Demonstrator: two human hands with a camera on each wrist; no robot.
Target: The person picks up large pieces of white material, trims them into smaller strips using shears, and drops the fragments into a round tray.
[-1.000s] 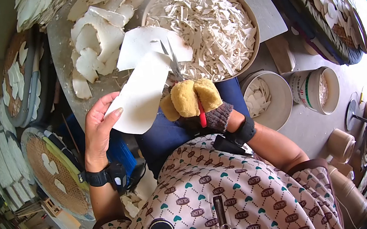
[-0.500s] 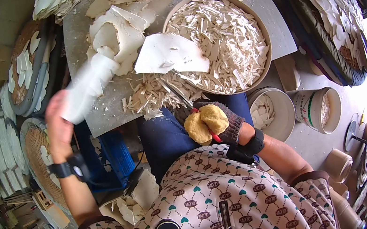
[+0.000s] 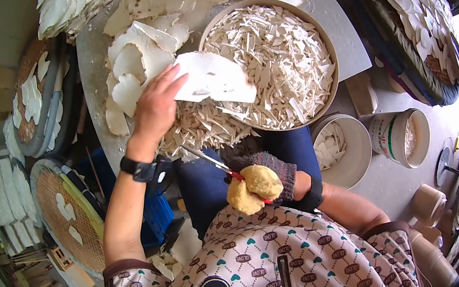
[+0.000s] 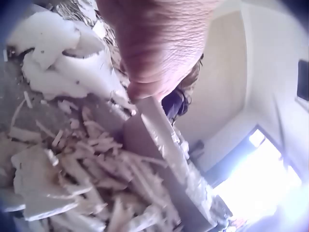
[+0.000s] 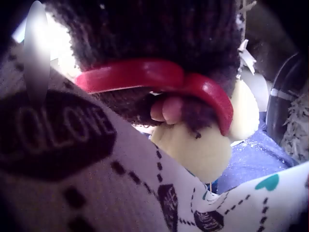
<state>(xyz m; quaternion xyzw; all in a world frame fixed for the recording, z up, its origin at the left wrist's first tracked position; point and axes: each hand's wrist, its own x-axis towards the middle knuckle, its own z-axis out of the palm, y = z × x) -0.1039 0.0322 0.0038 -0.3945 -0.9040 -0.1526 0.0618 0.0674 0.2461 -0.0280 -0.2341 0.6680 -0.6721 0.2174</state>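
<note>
My bare left hand [image 3: 156, 110] grips the left end of a flat white sheet [image 3: 214, 77], fingers on top and thumb hidden in the head view. The sheet's thick, rough edge [image 4: 166, 140] shows beneath the hand in the left wrist view, tilted over the chips. In a knitted glove, my right hand [image 3: 281, 174] holds scissors [image 3: 211, 161] close to my lap. Yellow foam padding [image 3: 254, 189] covers fingers of that hand. Red scissor handles [image 5: 133, 75] loop around the gloved fingers, and the blades point toward a loose heap of white chips [image 3: 200, 125].
A round tray [image 3: 335, 62] full of white chips stands on the grey table [image 3: 351, 63], overlapped by the sheet. Curled white sheets [image 3: 139, 53] lie behind my left hand. Buckets [image 3: 358, 169] stand at the right, a blue crate [image 3: 154, 217] at lower left.
My left hand swung left with a trimmed white piece, then came back without it and took the sheet beside the tray. The right hand lowered the scissors toward my lap.
</note>
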